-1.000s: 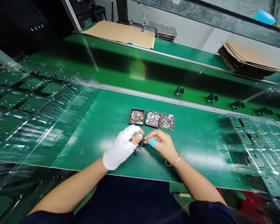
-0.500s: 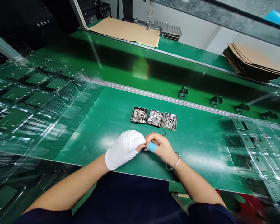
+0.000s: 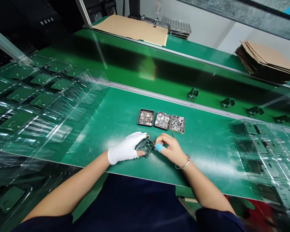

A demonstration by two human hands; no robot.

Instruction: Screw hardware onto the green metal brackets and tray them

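Observation:
My left hand [image 3: 125, 149], in a white glove with bare fingertips, grips a dark green circuit board [image 3: 146, 146] by its left side, thumb in front and fingers behind. The board is tilted, and its face with components shows. At the board's right edge is my right hand [image 3: 168, 147], bare, with blue tape round the thumb and its fingertips pinched together. Whatever it pinches is too small to make out. Just beyond the hands stand three small square trays of tiny metal parts: a left tray [image 3: 145, 117], a middle tray [image 3: 162, 120] and a right tray [image 3: 178, 124].
Clear plastic blister trays [image 3: 38, 93] with green boards are on the left, and more blister trays [image 3: 263, 151] on the right. Several boards [image 3: 192, 94] line the green strip past the metal rail [image 3: 159, 99]. Cardboard sheets [image 3: 268, 59] are stacked at back right.
The hands were close together with the board hidden. My left hand has turned and the board now shows in it. My right hand has shifted slightly right, fingers still pinched.

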